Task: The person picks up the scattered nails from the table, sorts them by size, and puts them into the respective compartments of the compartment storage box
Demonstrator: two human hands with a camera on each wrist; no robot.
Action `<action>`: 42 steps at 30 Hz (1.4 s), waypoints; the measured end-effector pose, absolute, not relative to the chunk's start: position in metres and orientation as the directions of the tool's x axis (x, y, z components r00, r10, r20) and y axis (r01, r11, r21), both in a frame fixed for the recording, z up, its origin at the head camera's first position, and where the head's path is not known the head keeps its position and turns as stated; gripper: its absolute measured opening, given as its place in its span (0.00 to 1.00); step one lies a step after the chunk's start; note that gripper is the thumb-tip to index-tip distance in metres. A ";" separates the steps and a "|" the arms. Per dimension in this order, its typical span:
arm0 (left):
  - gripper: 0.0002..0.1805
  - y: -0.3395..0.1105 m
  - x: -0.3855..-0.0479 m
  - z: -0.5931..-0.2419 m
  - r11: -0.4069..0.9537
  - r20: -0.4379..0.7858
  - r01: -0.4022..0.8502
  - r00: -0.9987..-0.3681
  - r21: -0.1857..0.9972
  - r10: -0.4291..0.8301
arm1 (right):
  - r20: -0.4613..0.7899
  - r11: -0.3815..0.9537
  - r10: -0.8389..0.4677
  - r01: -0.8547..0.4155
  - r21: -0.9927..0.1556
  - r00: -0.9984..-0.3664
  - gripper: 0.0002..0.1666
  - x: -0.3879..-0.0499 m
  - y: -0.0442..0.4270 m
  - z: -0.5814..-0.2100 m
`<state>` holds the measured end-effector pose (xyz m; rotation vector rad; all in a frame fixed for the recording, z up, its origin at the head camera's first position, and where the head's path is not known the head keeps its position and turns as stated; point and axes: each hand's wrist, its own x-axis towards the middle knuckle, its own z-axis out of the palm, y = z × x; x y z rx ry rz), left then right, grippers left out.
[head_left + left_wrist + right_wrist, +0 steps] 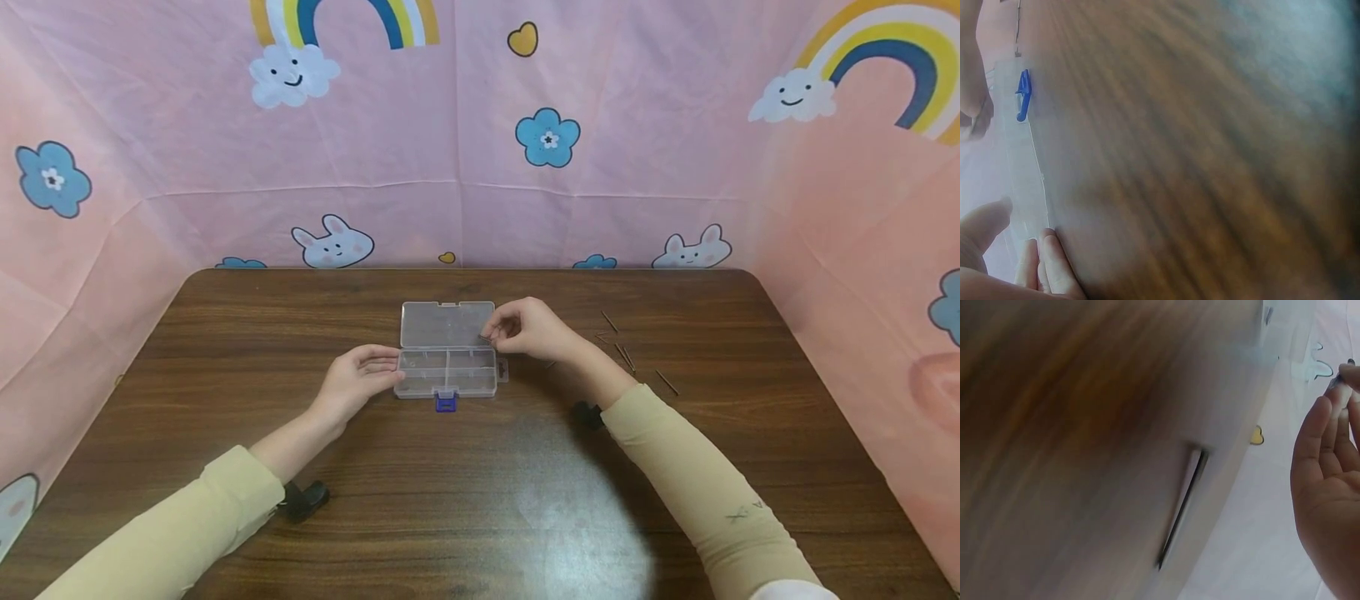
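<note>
A clear plastic compartment box (447, 395) stands on the table with its lid (442, 325) tipped back and its blue latch (446, 403) facing me. My left hand (356, 379) holds the box's left end between thumb and fingers; the left wrist view shows the thumb (988, 225) apart from the fingers across that end. Over the lid's right side, my right hand (532, 329) pinches a thin nail (1335, 381), mostly hidden by the fingertips. Several similar nails (625, 358) lie on the table to the right, one nail (1182, 509) large in the right wrist view.
The brown wooden table (480, 500) ends at a pink printed cloth (480, 225) behind it and at both sides. A clear hanging tab (502, 369) sticks out from the box's right end. Dark straps with black parts (306, 502) sit at the wrists.
</note>
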<state>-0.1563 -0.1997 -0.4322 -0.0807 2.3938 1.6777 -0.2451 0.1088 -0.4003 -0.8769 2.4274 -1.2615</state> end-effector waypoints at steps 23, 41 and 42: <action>0.28 -0.200 -0.155 -0.431 0.356 -0.204 -0.162 -0.975 0.921 0.085 | 0.017 0.482 -0.707 -0.501 -0.719 -0.707 0.09 -0.238 0.083 -0.406; 0.28 -0.200 -0.157 -0.431 0.349 -0.199 -0.156 -0.976 0.924 0.090 | 0.028 0.488 -0.649 -0.445 -0.751 -0.760 0.06 -0.240 0.093 -0.405; 0.28 -0.200 -0.157 -0.431 0.349 -0.198 -0.156 -0.976 0.924 0.090 | 0.029 0.490 -0.644 -0.441 -0.752 -0.764 0.07 -0.241 0.095 -0.405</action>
